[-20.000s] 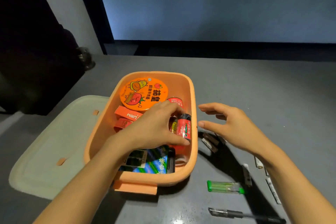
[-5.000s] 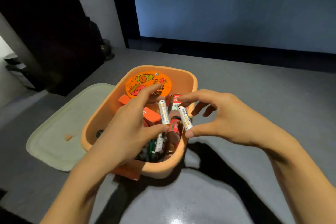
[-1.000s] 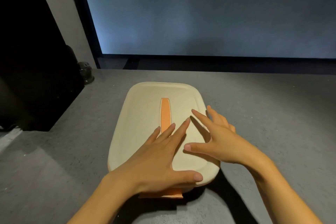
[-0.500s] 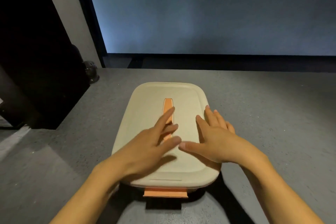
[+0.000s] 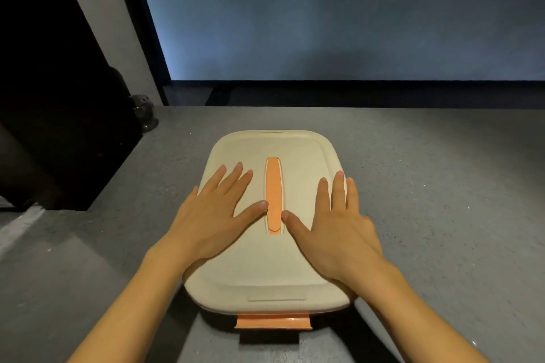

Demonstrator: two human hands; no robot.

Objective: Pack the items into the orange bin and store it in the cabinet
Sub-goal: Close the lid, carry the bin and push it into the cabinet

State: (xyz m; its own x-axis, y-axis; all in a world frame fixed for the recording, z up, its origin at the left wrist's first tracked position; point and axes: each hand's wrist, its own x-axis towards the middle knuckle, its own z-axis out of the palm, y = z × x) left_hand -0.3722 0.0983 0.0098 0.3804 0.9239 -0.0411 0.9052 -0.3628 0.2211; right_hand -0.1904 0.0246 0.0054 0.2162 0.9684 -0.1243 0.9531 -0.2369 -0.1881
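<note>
Both hands slid apart; left hand (image 5: 216, 216) and right hand (image 5: 339, 222) press flat on lid (image 5: 272, 274). Packing done, cabinet storage left.

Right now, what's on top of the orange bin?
A cream lid covers it, with the left hand and right hand flat on it, either side of its orange strip. Of the bin only an orange front tab shows; the contents are hidden.

No readable text in view.
The cream lid (image 5: 274, 268), its orange handle strip (image 5: 274, 194), the orange latch tab (image 5: 272, 322) and the grey table (image 5: 427, 186) are all plain, with no lettering, numbers, labels or brand marks showing.
</note>
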